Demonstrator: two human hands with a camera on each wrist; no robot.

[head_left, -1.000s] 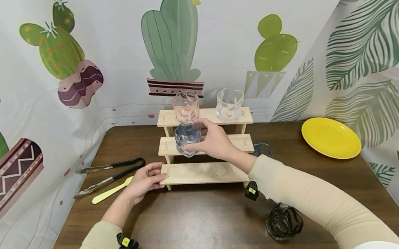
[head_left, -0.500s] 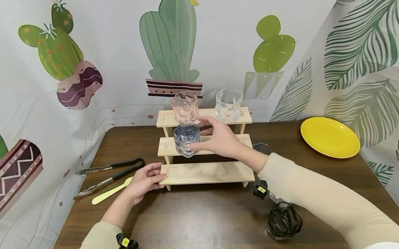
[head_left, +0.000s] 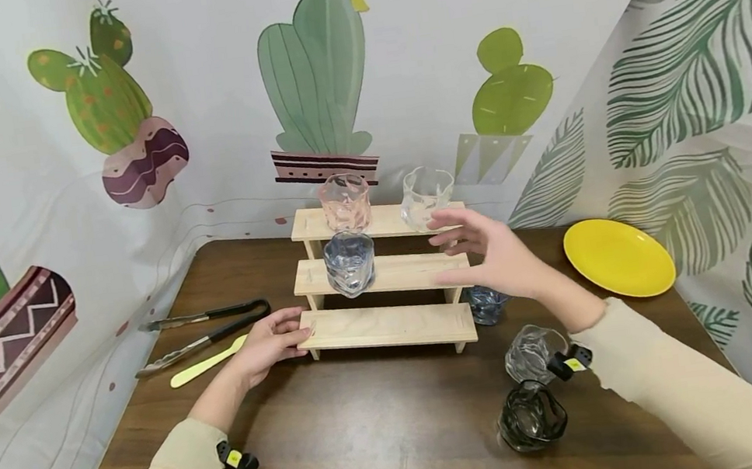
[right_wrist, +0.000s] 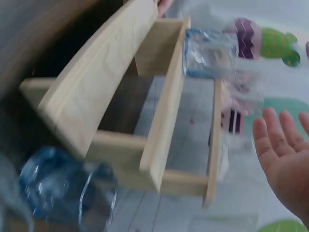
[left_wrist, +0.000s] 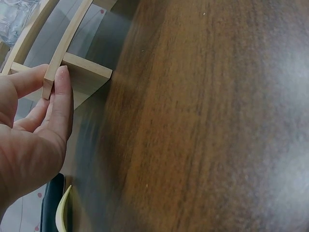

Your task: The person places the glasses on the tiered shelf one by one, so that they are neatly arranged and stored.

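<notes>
- Biggest first: the brown tabletop (head_left: 345, 442) spreads under the rack (head_left: 387, 327), a wooden three-step stand holding the same spot as half a second ago.
- Well apart on the rack's right, the yellow plate (head_left: 618, 258) sits flat.
- Left of the rack, black-handled tongs (head_left: 233, 310); the left wrist view gives us only a cut-off piece.
- And the right hand (head_left: 490, 248) has let go! Half a second ago it gripped the blue glass; now it's over the rack's right side, fingers and thumb apart. Its fingertips overlap the clear glass (head_left: 424, 193); we can't tell whether they touch. Our right wrist view blurs and crops it.
- The left hand (head_left: 270, 347) stays clamped, thumb and fingers pinching the left end of the rack's lowest shelf.
- There's the blue glass (head_left: 350, 263), left part of the rack's middle shelf, with the pink glass (head_left: 345, 203) behind it, up top beside the clear one.
- Off the rack's right end: a second blue glass (head_left: 486, 305), partly hidden; a second clear glass (head_left: 530, 356), newly uncovered but for the wrist camera (head_left: 571, 361); then the dark glass (head_left: 529, 417), nearest us.
- Slimmest, the yellow spatula (head_left: 207, 362), left of the rack, one end tucked behind the left hand.
</notes>
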